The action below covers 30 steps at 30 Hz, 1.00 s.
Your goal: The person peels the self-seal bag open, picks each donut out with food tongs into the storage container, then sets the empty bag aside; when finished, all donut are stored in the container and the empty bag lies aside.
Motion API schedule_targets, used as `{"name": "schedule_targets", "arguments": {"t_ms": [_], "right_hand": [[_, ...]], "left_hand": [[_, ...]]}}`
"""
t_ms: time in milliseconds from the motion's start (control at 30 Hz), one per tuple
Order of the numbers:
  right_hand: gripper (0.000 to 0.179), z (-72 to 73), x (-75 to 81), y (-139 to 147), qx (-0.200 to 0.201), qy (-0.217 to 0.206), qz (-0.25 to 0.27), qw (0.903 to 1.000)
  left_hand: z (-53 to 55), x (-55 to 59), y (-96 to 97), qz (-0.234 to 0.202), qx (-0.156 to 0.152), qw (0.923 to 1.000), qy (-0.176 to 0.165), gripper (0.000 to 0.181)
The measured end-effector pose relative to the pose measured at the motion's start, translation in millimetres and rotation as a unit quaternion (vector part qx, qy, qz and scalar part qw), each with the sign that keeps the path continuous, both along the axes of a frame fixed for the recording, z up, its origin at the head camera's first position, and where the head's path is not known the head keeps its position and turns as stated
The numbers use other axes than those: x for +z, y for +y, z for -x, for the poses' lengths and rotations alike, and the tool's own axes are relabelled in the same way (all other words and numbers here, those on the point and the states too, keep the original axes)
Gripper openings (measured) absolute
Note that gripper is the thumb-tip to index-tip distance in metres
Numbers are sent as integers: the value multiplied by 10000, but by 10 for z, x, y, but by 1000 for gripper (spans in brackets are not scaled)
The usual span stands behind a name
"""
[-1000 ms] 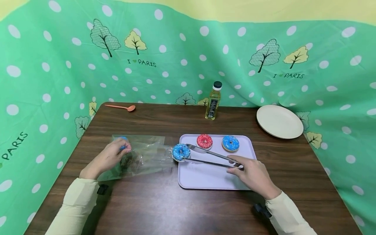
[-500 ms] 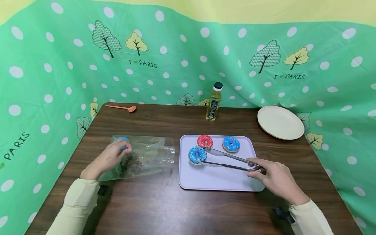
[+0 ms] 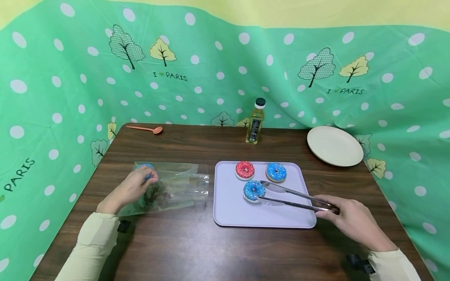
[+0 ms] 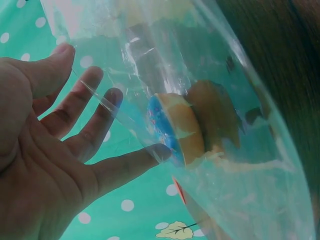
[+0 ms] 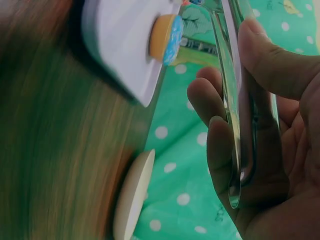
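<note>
My left hand pinches the edge of a clear plastic bag on the left of the table. Inside the bag, a blue-iced donut shows beside the fingers in the left wrist view; in the head view the hand covers much of it. My right hand grips metal tongs near their hinged end. Between the tong tips is a blue sprinkled donut, over the lilac tray. Behind it on the tray sit a red donut and another blue donut.
An orange spoon lies at the back left of the brown table. A bottle of yellow liquid stands behind the tray. At the back right is a cream plate. A green dotted cloth hangs behind the table.
My right hand has moved the tongs and the blue donut rightward, from the bag's right end to over the middle of the tray. My left hand stays at the bag.
</note>
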State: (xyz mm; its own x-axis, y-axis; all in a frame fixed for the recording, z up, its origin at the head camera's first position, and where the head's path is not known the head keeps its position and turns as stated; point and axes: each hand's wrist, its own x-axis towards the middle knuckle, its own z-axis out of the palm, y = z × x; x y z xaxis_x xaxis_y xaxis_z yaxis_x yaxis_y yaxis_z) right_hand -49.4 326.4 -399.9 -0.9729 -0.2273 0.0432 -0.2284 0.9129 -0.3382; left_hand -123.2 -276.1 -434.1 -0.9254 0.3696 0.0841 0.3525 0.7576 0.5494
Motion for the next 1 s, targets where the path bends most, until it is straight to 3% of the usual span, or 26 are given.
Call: {"name": "schedule_targets", "arguments": {"t_ms": [233, 567, 800, 1000], "right_hand": [[49, -90, 34, 225, -292, -335, -208, 9988], [52, -209, 49, 446, -409, -469, -392, 9973], [48, -302, 31, 573, -506, -151, -442, 9976], [53, -331, 71, 630, -675, -465, -602, 9948]], "left_hand": [[11, 14, 9, -39, -44, 10000, 71, 7], [-1, 31, 16, -64, -4, 10000, -10, 9], [-2, 17, 23, -52, 50, 9999, -90, 8], [12, 7, 22, 20, 53, 9999, -110, 9]]}}
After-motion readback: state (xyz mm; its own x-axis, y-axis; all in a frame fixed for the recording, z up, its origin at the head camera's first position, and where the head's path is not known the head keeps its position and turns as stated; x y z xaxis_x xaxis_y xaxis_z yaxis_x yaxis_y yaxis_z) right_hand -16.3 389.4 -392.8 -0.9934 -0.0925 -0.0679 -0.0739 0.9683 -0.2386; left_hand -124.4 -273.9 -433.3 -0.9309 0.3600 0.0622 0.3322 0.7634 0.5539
